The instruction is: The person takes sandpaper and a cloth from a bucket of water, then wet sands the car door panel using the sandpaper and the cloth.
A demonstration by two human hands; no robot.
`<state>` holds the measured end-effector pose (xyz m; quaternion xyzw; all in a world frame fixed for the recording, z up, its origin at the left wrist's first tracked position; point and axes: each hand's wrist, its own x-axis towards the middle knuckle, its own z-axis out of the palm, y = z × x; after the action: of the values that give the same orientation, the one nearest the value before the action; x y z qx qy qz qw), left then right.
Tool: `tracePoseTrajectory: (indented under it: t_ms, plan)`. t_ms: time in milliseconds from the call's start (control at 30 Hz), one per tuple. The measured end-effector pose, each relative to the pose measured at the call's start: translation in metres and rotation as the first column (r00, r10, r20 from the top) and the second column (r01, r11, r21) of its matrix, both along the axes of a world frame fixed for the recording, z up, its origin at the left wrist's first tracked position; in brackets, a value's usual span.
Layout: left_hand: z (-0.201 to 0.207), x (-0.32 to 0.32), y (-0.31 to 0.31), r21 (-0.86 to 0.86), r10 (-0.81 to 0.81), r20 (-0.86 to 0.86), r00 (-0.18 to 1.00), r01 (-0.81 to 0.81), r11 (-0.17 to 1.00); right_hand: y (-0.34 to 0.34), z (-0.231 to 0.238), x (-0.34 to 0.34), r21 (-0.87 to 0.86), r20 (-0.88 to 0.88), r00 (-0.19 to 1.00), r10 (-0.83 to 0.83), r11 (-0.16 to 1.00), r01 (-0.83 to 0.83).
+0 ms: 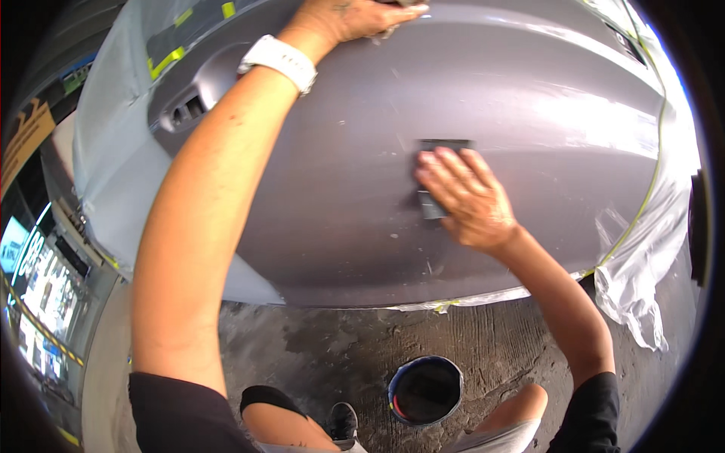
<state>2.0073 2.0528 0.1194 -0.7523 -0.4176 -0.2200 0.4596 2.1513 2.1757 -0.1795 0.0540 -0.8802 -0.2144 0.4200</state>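
Two bent legs frame the near floor point(317, 340), and by the worker's clock one bucket point(392, 391) stands there at half past five, its dark inside telling me nothing of its contents. One shoe point(343, 420) shows at six.

Past them spreads one large grey panel point(340, 189). At two o'clock the right hand point(476, 202) lies palm down over one dark pad point(432, 206), fingers almost straight and fairly close together, holding it flat to the panel. The pad looks light and thin, with a little give; I'd hold it across the back, fingers flat, as its edges could lift or slip. The panel seems stiff and smooth, perhaps slick, its finish easy to mark.

The left hand point(351, 19) is up at twelve, one white watch point(279, 60) at its wrist. It is partly cut off, so I can't tell whether it pinches anything or merely leans.

One recess point(185, 113) sits at ten. Farther off, I count at least three bits of yellow tape point(166, 62) near eleven, and two stretches of film point(113, 143), left and right. One lit screen point(13, 243) glows at nine.
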Motion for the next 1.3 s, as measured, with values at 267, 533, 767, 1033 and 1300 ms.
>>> tracePoseTrajectory:
  t_ms: [267, 533, 767, 1033, 1300]
  plan:
    - [-0.002, 0.002, -0.005, 0.034, 0.024, 0.031, 0.999, -0.025, 0.999, -0.192, 0.076, -0.144, 0.343, 0.227, 0.972, -0.052, 0.939, -0.03]
    - [-0.003, 0.002, -0.007, 0.017, -0.053, -0.022, 0.998, 0.053, 0.998, 0.032, -0.006, 0.018, 0.287, -0.066, 0.997, 0.027, 0.958, -0.007]
    - [-0.004, -0.001, -0.002, 0.002, -0.046, 0.024, 0.999, 0.045, 0.999, 0.077, -0.047, 0.07, 0.094, 0.005, 0.999, -0.044, 0.995, 0.043]
    - [-0.008, 0.012, -0.006, -0.014, 0.041, 0.05, 0.998, -0.04, 0.999, -0.144, -0.009, -0.11, 0.431, 0.161, 0.987, 0.021, 0.898, -0.09]
    - [-0.008, 0.007, -0.005, -0.036, 0.043, 0.096, 0.994, -0.04, 0.999, 0.061, -0.048, 0.046, 0.416, 0.191, 0.968, -0.163, 0.907, 0.071]
